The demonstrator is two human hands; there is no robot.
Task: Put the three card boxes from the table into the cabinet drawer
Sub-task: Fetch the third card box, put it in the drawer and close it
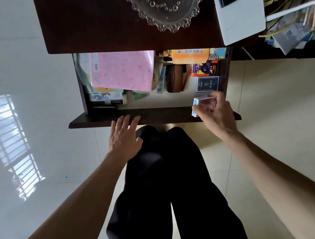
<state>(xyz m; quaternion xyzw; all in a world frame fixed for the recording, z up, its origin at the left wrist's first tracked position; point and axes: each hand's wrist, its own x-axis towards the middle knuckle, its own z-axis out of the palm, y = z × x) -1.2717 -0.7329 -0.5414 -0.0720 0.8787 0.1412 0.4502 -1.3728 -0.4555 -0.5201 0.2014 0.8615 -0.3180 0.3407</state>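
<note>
The dark wooden cabinet drawer [152,117] stands pulled out below the tabletop. My right hand [218,115] holds a blurred white and blue card box [197,106] over the drawer's front right corner. A dark navy card box [207,83] lies flat in the drawer just behind it. Further back sits a purple and orange card box [205,69]. My left hand [124,136] rests with its fingers spread on the drawer's front edge, holding nothing.
The drawer also holds a pink patterned package [122,72], a brown case [175,81], an orange box [190,55] and papers. On the dark tabletop [87,25] stands a glass dish [163,2]. A white shelf [239,15] with a black adapter is at right.
</note>
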